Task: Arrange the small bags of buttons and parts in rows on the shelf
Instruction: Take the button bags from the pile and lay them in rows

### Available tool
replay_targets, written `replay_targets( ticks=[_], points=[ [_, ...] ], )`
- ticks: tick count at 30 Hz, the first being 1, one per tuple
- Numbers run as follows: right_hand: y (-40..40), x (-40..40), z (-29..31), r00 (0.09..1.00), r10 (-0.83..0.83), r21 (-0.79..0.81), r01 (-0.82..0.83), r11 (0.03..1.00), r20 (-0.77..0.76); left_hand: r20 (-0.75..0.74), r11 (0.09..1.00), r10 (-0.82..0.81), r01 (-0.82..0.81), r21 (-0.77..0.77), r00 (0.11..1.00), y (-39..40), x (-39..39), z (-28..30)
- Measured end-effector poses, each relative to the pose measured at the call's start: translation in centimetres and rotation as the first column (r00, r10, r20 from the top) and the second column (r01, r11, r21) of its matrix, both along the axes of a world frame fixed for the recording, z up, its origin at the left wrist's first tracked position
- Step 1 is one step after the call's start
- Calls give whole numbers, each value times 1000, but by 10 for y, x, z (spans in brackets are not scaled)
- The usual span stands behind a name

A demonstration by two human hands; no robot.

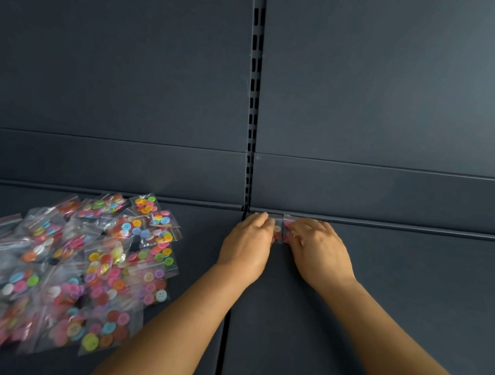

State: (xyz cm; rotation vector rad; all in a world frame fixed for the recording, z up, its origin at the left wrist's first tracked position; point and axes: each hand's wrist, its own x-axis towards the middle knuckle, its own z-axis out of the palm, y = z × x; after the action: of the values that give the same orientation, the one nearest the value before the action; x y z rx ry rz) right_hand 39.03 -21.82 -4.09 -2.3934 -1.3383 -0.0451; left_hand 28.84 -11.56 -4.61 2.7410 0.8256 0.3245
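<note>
A loose pile of small clear zip bags with coloured buttons (pixel 91 264) lies on the left part of the dark shelf (pixel 394 283). At the back of the shelf, just right of the seam between the two shelf boards, two button bags sit side by side against the rear wall. My left hand (pixel 248 242) holds the left bag (pixel 277 227) by its left side. My right hand (pixel 319 246) covers most of the right bag (pixel 288 220), fingers over it and thumb below. Both hands hide most of each bag.
The slotted upright (pixel 254 100) runs down the back panel to the shelf seam (pixel 226 331). The dark back wall (pixel 385 193) stands right behind the two bags. Bare shelf surface stretches to the right of my right hand.
</note>
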Motion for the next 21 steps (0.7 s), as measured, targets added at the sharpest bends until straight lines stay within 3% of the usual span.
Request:
replay_targets(
  ticks=[10, 21],
  points=[
    [17, -62, 28, 982, 188, 0, -188, 982, 13, 48, 978, 119, -125, 165, 992, 2, -79, 38],
    [71, -166, 35, 937, 347, -26, -348, 937, -29, 23, 956, 259, -260, 134, 966, 40, -205, 41]
  ],
)
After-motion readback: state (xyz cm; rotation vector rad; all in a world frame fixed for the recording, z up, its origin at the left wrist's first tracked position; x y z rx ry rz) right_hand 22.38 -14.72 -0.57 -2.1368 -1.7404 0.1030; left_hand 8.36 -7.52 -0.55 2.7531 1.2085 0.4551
